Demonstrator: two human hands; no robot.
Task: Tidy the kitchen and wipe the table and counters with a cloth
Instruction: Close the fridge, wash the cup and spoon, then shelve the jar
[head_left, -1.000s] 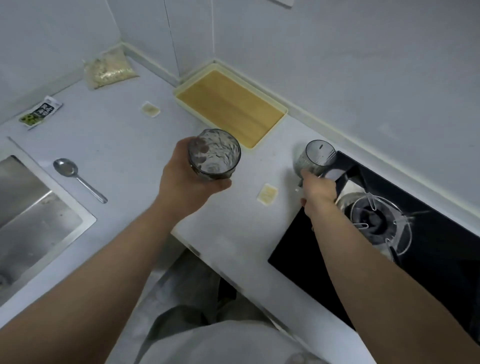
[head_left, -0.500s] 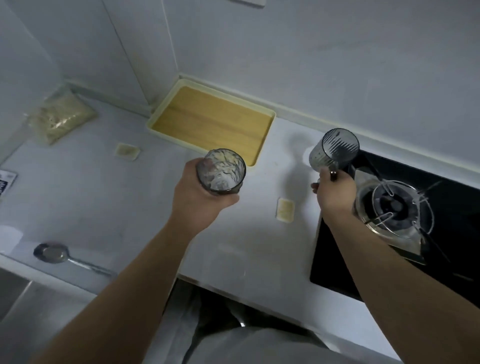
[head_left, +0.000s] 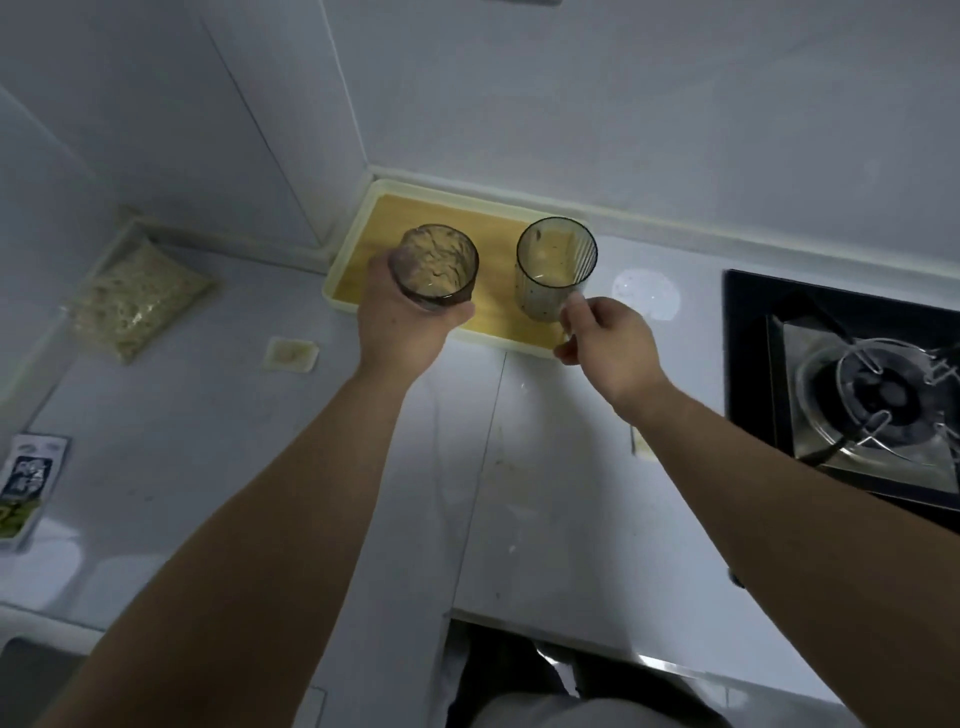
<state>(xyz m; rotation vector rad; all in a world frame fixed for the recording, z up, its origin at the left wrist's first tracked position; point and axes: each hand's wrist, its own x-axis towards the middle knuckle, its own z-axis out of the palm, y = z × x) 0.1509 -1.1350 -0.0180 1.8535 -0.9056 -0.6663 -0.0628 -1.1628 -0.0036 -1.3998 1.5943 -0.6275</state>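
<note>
Well, both glasses hang over the wooden tray (head_left: 358, 249), the left hand (head_left: 402, 325) wrapped round the dimpled glass (head_left: 435, 269), the right hand (head_left: 608, 343) pinching the ribbed glass (head_left: 555, 270) low down; smooth, breakable things, best gripped round the body

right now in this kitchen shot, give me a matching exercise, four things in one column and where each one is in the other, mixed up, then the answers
Things:
1. textured glass
2. ribbed glass
3. bag of grains
4. gas burner

Places:
A. far right, set in the black hob
B. in the left hand, over the tray
C. lying on the counter at far left, near the wall
D. pinched low down by the right hand, over the tray's right end

Pairs: 1-B, 2-D, 3-C, 4-A
</note>
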